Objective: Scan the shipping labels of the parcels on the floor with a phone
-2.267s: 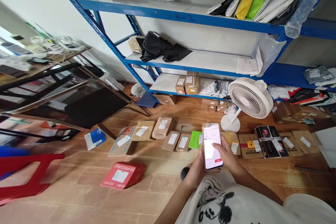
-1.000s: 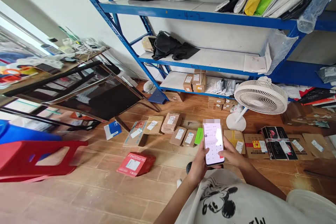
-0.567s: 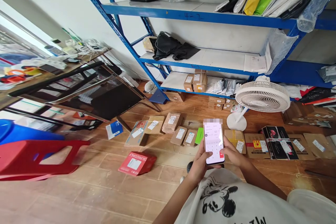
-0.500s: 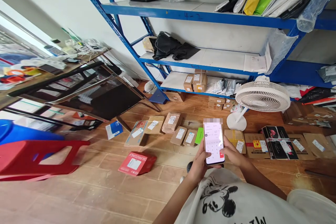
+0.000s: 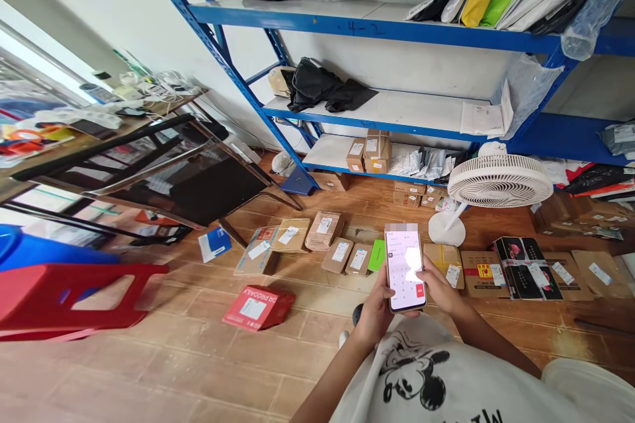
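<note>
A smartphone with a lit screen and a number keypad is held upright in front of my body. My left hand grips its left side, the thumb lying on the lower left edge of the screen. From the other side, my right hand is closed around the phone's right edge, its thumb tip over the keypad above a red key. Fingers behind the phone are mostly hidden. A bright glare spot covers part of the screen. Just beyond the phone, a green packet lies on the floor.
Labelled cartons line the floor, with a red box nearer me. A white fan stands before the blue shelving. At left are a folding chair, a red stool and a cluttered table.
My right thumb has moved up the screen from the red key. The glare spot on the phone has appeared. The fan's head has turned slightly to the right.
</note>
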`<state>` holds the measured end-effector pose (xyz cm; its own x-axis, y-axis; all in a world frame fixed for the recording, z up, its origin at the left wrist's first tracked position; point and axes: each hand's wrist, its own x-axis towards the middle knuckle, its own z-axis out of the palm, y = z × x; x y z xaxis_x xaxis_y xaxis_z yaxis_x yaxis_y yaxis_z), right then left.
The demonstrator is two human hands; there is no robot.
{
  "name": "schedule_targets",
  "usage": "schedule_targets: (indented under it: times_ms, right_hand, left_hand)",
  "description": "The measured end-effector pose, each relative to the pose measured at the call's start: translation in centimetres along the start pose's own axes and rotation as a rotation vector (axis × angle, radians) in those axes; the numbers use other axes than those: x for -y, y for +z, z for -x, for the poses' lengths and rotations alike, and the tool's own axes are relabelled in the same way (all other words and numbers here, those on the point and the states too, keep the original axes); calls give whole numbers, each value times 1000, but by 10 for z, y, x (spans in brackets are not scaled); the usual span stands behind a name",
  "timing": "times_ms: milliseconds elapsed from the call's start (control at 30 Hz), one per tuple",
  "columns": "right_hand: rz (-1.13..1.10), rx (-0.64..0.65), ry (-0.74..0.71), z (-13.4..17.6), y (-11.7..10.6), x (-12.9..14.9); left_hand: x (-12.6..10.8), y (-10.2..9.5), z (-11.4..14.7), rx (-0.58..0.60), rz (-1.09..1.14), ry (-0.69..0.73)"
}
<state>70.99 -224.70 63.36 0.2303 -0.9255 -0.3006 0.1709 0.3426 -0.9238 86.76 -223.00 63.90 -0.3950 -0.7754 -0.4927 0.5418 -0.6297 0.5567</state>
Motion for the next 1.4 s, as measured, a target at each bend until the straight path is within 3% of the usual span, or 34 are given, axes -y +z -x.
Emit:
schedule_targets:
  times_ms: [400,567,733,933,1200,1300,1400]
  right_hand:
    - [-15,162,-15,4,-5,-5]
    - [-21,86,39,3,-7,-2]
    - [-61,49,2,0,-7,-3]
    - [-104,46,20,-2,-5,1]
    - [-58,-16,85,-10,-6,-6]
    - [-85,71,88,-13,-12,-18]
    - [-175,192,90,-20,-12,-39]
  left_hand:
    - [3,7,-1,-97,-185,57]
    - [0,7,0,-45,-73,30]
    - [-5,7,4,47,-31,19]
    - [-6,12,3,-14,-129,-4]
    - [-6,5,0,78,-20,46]
    - [-4,2,-5,18,-8,34]
    - [3,-8,-11,-171,-40,-33]
